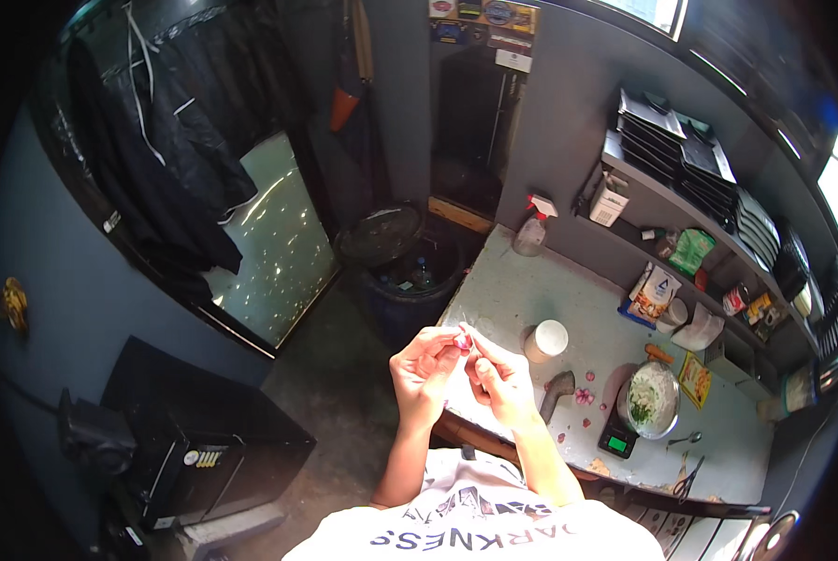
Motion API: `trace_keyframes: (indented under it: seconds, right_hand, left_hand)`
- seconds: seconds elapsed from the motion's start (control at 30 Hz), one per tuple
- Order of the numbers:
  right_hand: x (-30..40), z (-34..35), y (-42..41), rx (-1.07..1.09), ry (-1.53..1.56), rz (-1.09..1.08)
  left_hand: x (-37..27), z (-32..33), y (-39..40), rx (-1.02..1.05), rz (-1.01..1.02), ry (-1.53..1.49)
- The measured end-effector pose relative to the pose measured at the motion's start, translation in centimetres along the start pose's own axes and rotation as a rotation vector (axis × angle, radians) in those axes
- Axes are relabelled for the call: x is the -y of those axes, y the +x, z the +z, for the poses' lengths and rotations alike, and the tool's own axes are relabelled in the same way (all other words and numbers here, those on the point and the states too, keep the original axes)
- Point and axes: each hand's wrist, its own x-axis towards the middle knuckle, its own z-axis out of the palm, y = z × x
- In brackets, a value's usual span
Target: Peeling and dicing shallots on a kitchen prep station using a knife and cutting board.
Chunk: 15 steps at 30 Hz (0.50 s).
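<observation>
Over the near left edge of the table, both my hands meet at a small purple-red shallot [463, 341]. The thumb and fingertips of my left hand [422, 372] pinch it. My right hand [500, 382] touches it from the other side with curled fingers; whether a small blade is also in that hand is hidden. A white cup [547, 341] stands just beyond my right hand. Close by on the table lie a stone pestle [558, 394] and several shallot pieces [584, 396].
To the right, a metal bowl [648, 400] with white powder and chopped greens rests on a digital scale [617, 443]. Nearby are a spoon [685, 438], scissors [688, 480] and a yellow packet [695, 379]. A spray bottle [531, 235] stands behind; a bin [412, 294] is beyond the table's left edge.
</observation>
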Motion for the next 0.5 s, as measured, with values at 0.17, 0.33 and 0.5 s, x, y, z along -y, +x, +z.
trace_keyframes:
  seconds: [0.17,0.33,0.5]
  right_hand:
    - [-1.5,0.7,2.5,-0.009,0.08,0.034]
    - [-3.1,-0.2,5.8,-0.079,0.222,0.15]
    - [-8.7,-3.2,16.6,-0.162,0.154,0.245]
  left_hand:
    - [0.1,-1.4,0.4,-0.152,0.121,0.16]
    - [0.9,-5.4,0.6,-0.331,0.112,0.134]
    - [2.3,-8.6,0.4,-0.485,0.028,0.002]
